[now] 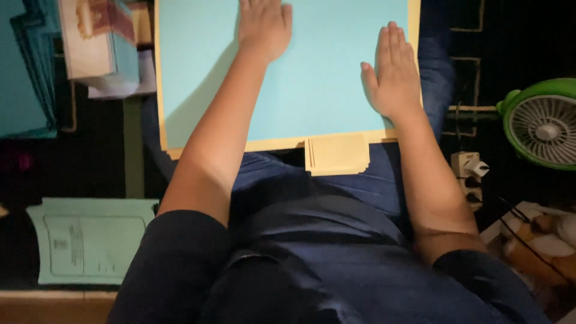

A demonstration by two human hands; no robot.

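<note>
A light blue sheet point(312, 84) lies on a tan folder point(336, 155) that rests across my lap. My left hand point(264, 27) presses flat on the sheet near its upper middle, fingers partly cut off by the top edge. My right hand point(393, 72) lies flat on the sheet's right side, fingers together and pointing away from me. Neither hand holds anything. A tabbed stack of tan folder edges sticks out at the folder's near edge.
A stack of teal paper point(27, 66) and a book pile point(102, 42) sit at the left. A pale green printed sheet point(90, 240) lies lower left. A green fan point(543, 123), a power strip point(468, 174) and cables are at the right.
</note>
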